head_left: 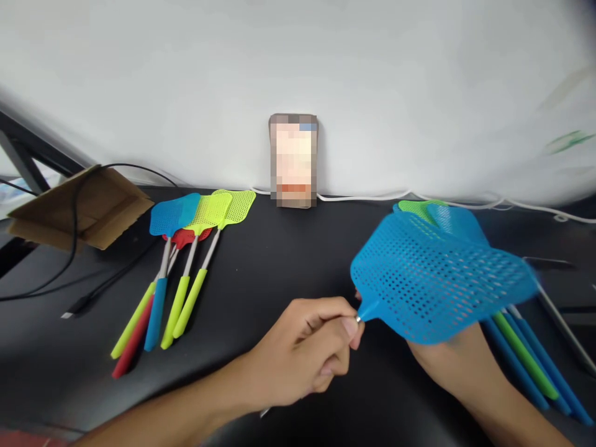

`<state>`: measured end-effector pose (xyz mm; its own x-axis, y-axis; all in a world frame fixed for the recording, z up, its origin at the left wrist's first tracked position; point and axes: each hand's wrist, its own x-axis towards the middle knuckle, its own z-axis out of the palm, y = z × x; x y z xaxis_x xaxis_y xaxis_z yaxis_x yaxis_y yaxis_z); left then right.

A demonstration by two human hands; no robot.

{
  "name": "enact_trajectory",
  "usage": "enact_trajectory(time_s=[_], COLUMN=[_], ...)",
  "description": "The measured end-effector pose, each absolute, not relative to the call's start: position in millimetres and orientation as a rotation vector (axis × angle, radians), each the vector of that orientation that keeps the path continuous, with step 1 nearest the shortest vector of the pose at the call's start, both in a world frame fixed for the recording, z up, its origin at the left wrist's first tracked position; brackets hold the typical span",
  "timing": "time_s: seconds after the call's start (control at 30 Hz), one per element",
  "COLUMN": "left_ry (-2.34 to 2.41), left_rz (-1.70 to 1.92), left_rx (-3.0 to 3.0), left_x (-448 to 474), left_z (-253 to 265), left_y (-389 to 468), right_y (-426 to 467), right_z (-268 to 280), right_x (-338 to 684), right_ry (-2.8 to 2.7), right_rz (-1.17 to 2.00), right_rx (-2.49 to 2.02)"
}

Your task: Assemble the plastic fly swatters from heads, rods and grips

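My left hand (pixel 311 347) is closed in a pinch on the neck of a blue fly swatter (pixel 433 279), just below its perforated head. The head points right and is tilted towards me. Under my left hand a short bit of metal rod (pixel 265 412) shows; whether it belongs to this swatter I cannot tell. My right hand (pixel 447 354) is behind the blue head, which hides nearly all its fingers, so its grip does not show. Beyond it, more swatters lie on the right, with blue handles (pixel 556 366) and a green handle (pixel 531 360).
On the left lie several fly swatters: a blue one (pixel 161 310), a red one (pixel 135 341) and yellow-green ones (pixel 190 304). Behind them are a cardboard box (pixel 112 217) and a black cable (pixel 84 304). A phone (pixel 293 161) leans on the white wall above a white cord (pixel 363 198).
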<state>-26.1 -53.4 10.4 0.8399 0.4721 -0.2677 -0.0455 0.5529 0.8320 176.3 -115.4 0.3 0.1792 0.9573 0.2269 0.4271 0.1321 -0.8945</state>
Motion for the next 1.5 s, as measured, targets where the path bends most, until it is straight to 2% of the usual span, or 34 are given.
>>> enact_trajectory(time_s=[0.13, 0.23, 0.37, 0.47, 0.6, 0.77, 0.87, 1.03, 1.2, 1.5], left_ry=[0.550, 0.533, 0.453, 0.426, 0.634, 0.930, 1.062, 1.206, 1.277, 1.326], left_rz=[0.405, 0.373, 0.233, 0.160, 0.412, 0.746, 0.825, 0.657, 0.533, 0.402], left_rx=[0.992, 0.982, 0.844, 0.815, 1.076, 1.558, 1.902, 2.244, 2.413, 2.656], left_x=[-25.2, -25.9, -27.6, -28.0, -26.3, -28.6, -31.8, -32.5, -31.8, -35.3], left_z=[10.0, 13.3, 14.6, 13.0, 12.8, 14.8, 11.4, -3.7, -9.6, 3.1], left_y=[-48.6, -47.3, -50.0, -50.1, -39.3, -14.1, -3.1, 4.3, 4.1, 0.2], right_y=[-121.0, -114.0, -100.8, -95.6, -91.0, -85.5, -84.9, -85.7, -86.4, -87.5], right_z=[11.5, 14.2, 16.7, 24.7, 27.7, 4.8, -7.6, -12.3, -9.1, -12.6], right_x=[167.6, 162.4, 178.2, 206.1, 219.9, 191.2, 184.2, 188.3, 186.9, 190.9], right_ry=[-1.202, -0.970, -0.724, -0.612, -0.635, -0.975, -1.128, -1.373, -1.611, -1.924], right_rz=[1.201, 1.288, 1.197, 1.010, 0.857, 0.843, 0.695, 0.381, 0.112, 0.040], right_rx=[-1.225, -1.108, -1.026, -0.994, -1.143, -1.477, -1.682, -1.915, -1.889, -1.775])
